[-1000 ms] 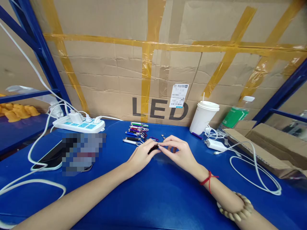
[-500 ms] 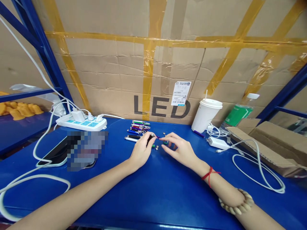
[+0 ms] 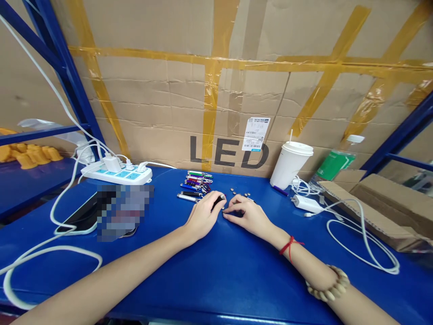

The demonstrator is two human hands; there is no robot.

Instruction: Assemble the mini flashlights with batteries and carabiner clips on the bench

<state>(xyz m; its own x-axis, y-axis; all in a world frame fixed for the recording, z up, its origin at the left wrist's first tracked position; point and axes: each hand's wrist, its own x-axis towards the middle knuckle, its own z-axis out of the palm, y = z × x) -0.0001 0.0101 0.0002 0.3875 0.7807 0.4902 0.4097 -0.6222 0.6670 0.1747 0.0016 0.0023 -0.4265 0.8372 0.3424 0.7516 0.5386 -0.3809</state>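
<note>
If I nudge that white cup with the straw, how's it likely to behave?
The white cup stands tall on a base narrower than its top, so a high push would probably tip it. With its lid and straw it looks disposable, so squeezing may dent it. Its weight's unclear.

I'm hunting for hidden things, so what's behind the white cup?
Brown cardboard shows behind the white cup. The cup covers whatever is directly behind it, so that can't be seen.

The worktop [image 3: 209,271] is coloured deep blue. In the middle, little torches [image 3: 196,185] are seen in green, red, blue, black and silver. Brown cardboard [image 3: 162,113] is crossed by yellow-brown tape [image 3: 211,108] and marked with black letters [image 3: 226,152]. At right, a green label [image 3: 334,165] is seen.
</note>
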